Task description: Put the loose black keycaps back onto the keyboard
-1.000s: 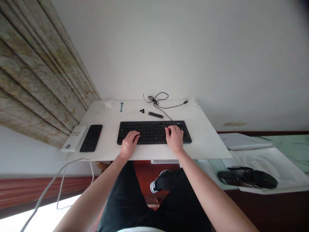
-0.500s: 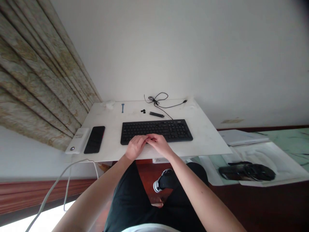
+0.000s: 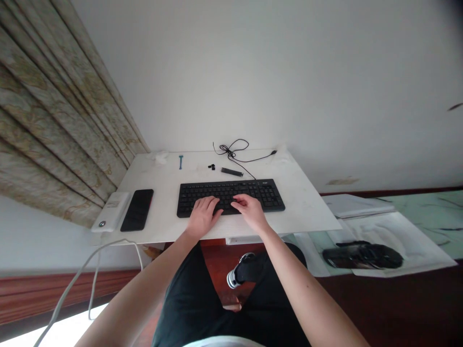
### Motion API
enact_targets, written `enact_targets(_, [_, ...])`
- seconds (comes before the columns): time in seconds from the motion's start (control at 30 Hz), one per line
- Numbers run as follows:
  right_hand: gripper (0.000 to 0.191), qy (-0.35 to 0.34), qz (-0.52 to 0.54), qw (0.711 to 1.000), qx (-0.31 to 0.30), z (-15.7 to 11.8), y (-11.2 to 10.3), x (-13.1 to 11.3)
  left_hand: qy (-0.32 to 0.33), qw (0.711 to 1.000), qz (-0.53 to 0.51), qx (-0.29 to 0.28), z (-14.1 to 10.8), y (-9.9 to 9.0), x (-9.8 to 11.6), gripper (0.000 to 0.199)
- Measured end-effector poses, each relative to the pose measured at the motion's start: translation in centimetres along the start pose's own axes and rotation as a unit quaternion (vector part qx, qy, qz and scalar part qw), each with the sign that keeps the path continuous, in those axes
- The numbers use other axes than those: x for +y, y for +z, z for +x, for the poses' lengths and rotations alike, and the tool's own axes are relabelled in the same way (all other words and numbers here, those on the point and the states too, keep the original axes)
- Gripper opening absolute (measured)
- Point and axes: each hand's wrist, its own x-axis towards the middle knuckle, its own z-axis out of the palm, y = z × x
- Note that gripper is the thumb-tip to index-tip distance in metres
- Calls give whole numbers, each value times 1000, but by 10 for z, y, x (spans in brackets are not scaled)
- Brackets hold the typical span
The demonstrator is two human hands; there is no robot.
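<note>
A black keyboard [image 3: 269, 195] lies on the white table in front of me. My left hand [image 3: 203, 214] rests over its lower left part, fingers stretched forward and thumb apart. My right hand [image 3: 249, 209] is just right of it, above the lower middle keys, with thumb and forefinger drawn together in a pinch. Whatever sits between those fingertips is too small to make out. Behind the keyboard are a few small black pieces that look like keycaps [image 3: 211, 167] and a long dark bar [image 3: 232, 172].
A coiled black cable [image 3: 231, 153] runs back from the keyboard. A small blue tool [image 3: 181, 162] lies at the back left. On the left are a black phone [image 3: 137, 210] and a white box [image 3: 111, 212]. A glossy black object [image 3: 362, 255] is on the lower right surface.
My hands, which were touching over the keyboard's front edge, have come apart. The left hand now lies flatter over the keys, and the right has shifted right.
</note>
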Motion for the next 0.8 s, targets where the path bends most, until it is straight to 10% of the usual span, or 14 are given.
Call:
enact_targets(0.27, [26, -109, -127, 980, 104, 1, -39, 15, -16, 999, 20, -20, 5, 3, 1, 31])
enact_targets(0.8, [39, -99, -102, 981, 132, -6, -46, 23, -14, 999, 36, -25, 6, 5, 0, 32])
